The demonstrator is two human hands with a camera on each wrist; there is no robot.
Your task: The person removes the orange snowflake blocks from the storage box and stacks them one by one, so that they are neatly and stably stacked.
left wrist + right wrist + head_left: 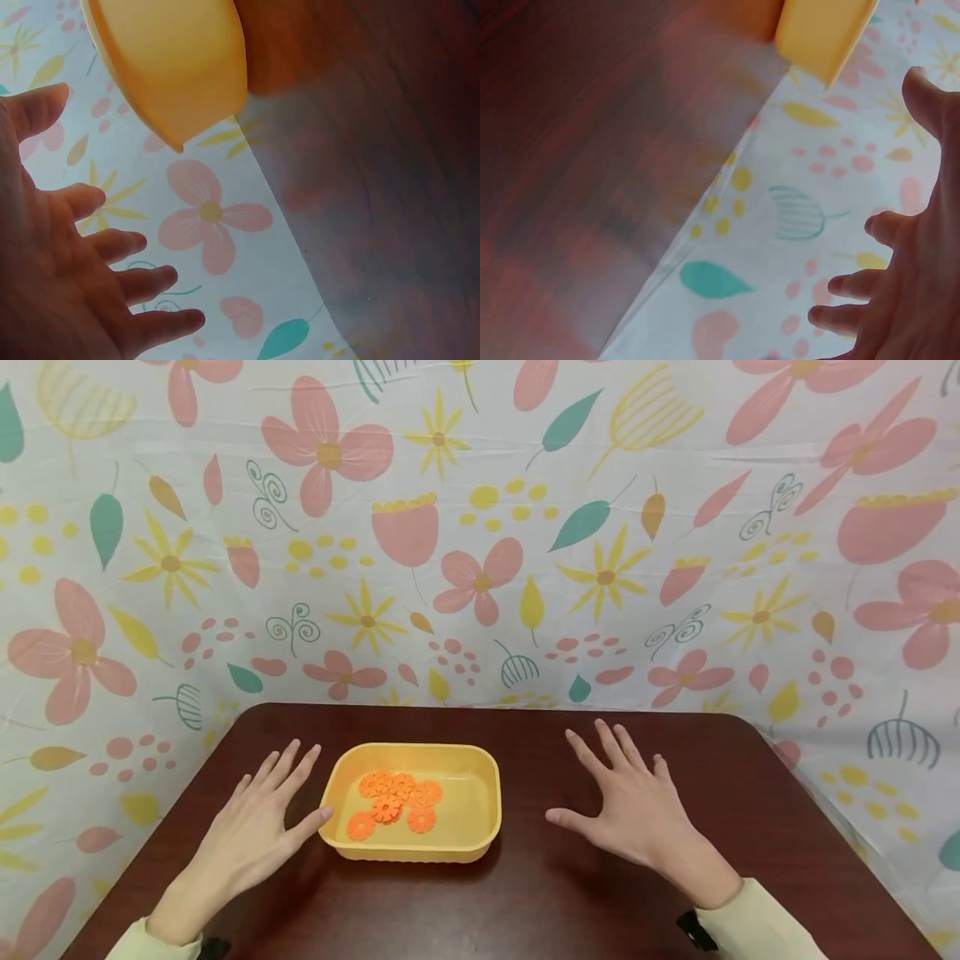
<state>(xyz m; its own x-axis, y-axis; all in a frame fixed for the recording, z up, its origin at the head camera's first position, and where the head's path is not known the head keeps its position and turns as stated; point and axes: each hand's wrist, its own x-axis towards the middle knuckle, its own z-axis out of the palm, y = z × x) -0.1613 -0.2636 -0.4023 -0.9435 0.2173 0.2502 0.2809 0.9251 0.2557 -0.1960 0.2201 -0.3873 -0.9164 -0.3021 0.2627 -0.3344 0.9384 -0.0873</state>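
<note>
A yellow plastic tray [465, 810] stands left of the middle of the table in the head view. Several small orange flower-shaped discs [387, 808] lie in its left half, some overlapping. Beside the tray's left wall is my left hand [255, 822], fingers spread and holding nothing; its thumb tip is at the rim, and whether it touches I cannot tell. To the right, apart from the tray, my right hand [637, 814] hovers with spread fingers and an empty palm. Both wrist views show part of the tray's outer wall [180, 60] and the spread fingers.
The dark brown table [465, 918] has rounded far corners and a glossy top. Behind it and along both sides hangs a white cloth [480, 485] printed with pink, yellow and green flowers and leaves.
</note>
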